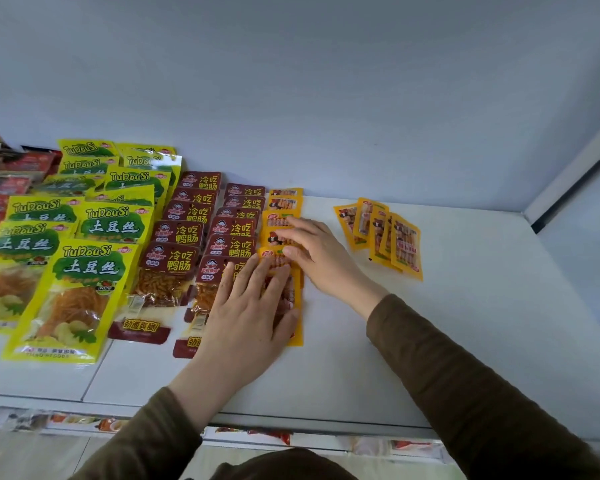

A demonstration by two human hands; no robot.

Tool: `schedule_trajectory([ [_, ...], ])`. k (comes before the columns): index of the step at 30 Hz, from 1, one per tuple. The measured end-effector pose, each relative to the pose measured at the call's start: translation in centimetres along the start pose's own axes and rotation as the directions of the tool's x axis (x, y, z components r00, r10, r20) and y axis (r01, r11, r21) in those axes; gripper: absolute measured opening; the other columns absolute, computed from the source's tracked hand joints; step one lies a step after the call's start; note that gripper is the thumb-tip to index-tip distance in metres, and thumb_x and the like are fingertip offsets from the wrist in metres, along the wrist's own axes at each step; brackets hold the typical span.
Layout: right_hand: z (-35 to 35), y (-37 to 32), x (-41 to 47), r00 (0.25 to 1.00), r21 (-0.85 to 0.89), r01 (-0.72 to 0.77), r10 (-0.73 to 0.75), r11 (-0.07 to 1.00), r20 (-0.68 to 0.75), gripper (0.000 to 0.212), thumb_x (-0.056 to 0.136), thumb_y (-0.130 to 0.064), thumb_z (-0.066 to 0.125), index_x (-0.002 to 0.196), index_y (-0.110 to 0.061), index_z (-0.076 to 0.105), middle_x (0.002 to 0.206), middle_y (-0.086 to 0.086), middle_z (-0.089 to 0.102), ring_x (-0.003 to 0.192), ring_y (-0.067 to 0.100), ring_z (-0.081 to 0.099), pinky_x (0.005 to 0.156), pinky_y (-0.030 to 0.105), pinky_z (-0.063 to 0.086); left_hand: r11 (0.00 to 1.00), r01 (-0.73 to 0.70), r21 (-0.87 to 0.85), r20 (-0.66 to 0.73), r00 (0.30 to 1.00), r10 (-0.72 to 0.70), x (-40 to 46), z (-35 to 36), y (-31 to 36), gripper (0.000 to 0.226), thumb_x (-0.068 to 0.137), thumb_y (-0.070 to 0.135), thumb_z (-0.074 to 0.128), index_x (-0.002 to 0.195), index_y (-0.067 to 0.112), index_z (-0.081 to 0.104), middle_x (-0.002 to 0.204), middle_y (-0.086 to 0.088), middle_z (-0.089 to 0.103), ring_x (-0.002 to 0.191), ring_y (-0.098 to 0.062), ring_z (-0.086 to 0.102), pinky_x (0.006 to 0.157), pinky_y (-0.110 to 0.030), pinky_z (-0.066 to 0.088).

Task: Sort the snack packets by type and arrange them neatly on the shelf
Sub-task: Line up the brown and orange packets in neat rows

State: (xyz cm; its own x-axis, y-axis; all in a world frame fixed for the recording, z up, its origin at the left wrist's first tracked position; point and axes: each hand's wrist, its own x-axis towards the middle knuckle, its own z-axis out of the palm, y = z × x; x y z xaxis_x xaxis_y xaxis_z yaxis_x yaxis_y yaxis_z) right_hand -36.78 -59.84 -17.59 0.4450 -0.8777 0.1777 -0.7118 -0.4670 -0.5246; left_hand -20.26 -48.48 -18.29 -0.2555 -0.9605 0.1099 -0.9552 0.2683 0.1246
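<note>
- Left hand (253, 306): fingers straight and spread, pressed flat on the nearest orange packet (297, 327); nothing gripped.
- Right hand (312, 251): fingers straight, flat on the orange row (284, 206) just beyond the left hand; nothing gripped.
- Left of both hands: two rows of dark red packets (187, 233), then yellow-green packets (84, 271), overlapped in rows.
- Right of the right hand, well apart: loose fan of orange packets (381, 237), not yet sorted in.
- Under it all: white shelf (465, 323).
- Risk: slick overlapped packets sliding askew under a sideways push; left fingers near the red row, likely to nudge it.
</note>
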Motion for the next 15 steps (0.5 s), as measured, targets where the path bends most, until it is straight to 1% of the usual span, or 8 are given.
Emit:
schedule_trajectory([
  [2,-1.1,0.1,-0.3,0.997,0.02,0.024,-0.022,1.0,-0.079,0.036,0.106,-0.028,0.049,0.141,-0.024,0.059,0.157,-0.001,0.043,0.146,0.015,0.031,0.115,0.023,0.02,0.999,-0.009,0.047,0.022,1.0,0.008,0.8,0.1,0.5,0.068,0.102,0.061,0.011,0.164,0.031,0.014,0.172,-0.004,0.01,0.159,-0.024,0.001,0.128,-0.051,-0.002],
  [5,-3.9,2.4,-1.0,0.968,0.003,0.001,0.0,1.0,-0.25,0.032,0.104,-0.023,0.053,0.134,-0.021,0.064,0.147,0.001,0.054,0.138,0.018,0.042,0.111,0.023,0.025,0.996,-0.03,0.08,0.064,0.998,0.025,1.4,0.2,0.6,0.066,0.104,0.06,0.006,0.164,0.033,0.007,0.173,-0.003,0.003,0.159,-0.023,-0.004,0.127,-0.051,-0.008],
  [7,-6.5,5.6,-1.7,0.922,0.087,-0.12,0.143,0.989,-0.36,0.031,0.101,-0.021,0.055,0.131,-0.019,0.066,0.141,0.002,0.059,0.132,0.02,0.049,0.105,0.022,0.032,0.998,-0.026,0.061,0.046,0.999,0.024,1.7,-0.2,1.0,0.066,0.103,0.06,0.006,0.163,0.034,0.007,0.173,-0.003,0.001,0.159,-0.023,-0.005,0.127,-0.05,-0.007],
  [8,-7.6,7.4,-2.0,0.898,0.131,-0.206,0.24,0.97,-0.37,0.031,0.102,-0.022,0.055,0.131,-0.019,0.065,0.139,0.002,0.06,0.132,0.02,0.05,0.102,0.022,0.033,0.999,-0.027,0.046,0.029,0.999,0.026,2.0,-0.4,1.5,0.066,0.103,0.06,0.007,0.163,0.034,0.008,0.173,-0.003,0.001,0.159,-0.024,-0.004,0.128,-0.049,-0.006],
  [10,-9.1,10.5,-2.7,0.864,0.179,-0.373,0.411,0.91,-0.292,0.035,0.104,-0.03,0.052,0.136,-0.021,0.059,0.142,0.001,0.057,0.135,0.02,0.048,0.104,0.027,0.035,0.999,-0.043,0.005,0.015,0.999,0.043,3.1,-0.7,3.1,0.069,0.101,0.062,0.01,0.163,0.033,0.008,0.173,-0.005,0.001,0.159,-0.025,-0.003,0.128,-0.047,-0.005],
  [11,-9.3,11.6,-2.8,0.856,0.191,-0.423,0.46,0.886,-0.237,0.038,0.104,-0.034,0.051,0.139,-0.021,0.056,0.144,0.001,0.056,0.136,0.021,0.048,0.107,0.031,0.037,0.998,-0.058,-0.024,0.023,0.998,0.058,3.8,-0.6,4.2,0.07,0.1,0.063,0.011,0.163,0.033,0.006,0.173,-0.006,0.0,0.159,-0.025,-0.003,0.128,-0.045,-0.004],
  [13,-9.1,12.3,-2.8,0.867,0.18,-0.447,0.474,0.876,-0.154,0.043,0.104,-0.039,0.05,0.144,-0.02,0.051,0.145,0.005,0.055,0.135,0.023,0.05,0.109,0.037,0.04,0.993,-0.102,-0.066,0.053,0.993,0.106,5.8,-0.1,6.4,0.073,0.1,0.064,0.014,0.163,0.032,0.001,0.172,-0.007,-0.003,0.159,-0.025,-0.001,0.129,-0.044,-0.001],
  [15,-8.3,12.0,-2.4,0.894,0.12,-0.419,0.432,0.9,-0.12,0.045,0.104,-0.041,0.049,0.145,-0.024,0.049,0.142,0.006,0.057,0.133,0.025,0.051,0.109,0.041,0.041,0.987,-0.131,-0.091,0.108,0.984,0.141,7.8,0.8,8.5,0.075,0.102,0.064,0.02,0.163,0.029,-0.005,0.172,-0.009,-0.009,0.159,-0.026,-0.001,0.129,-0.045,0.002],
])
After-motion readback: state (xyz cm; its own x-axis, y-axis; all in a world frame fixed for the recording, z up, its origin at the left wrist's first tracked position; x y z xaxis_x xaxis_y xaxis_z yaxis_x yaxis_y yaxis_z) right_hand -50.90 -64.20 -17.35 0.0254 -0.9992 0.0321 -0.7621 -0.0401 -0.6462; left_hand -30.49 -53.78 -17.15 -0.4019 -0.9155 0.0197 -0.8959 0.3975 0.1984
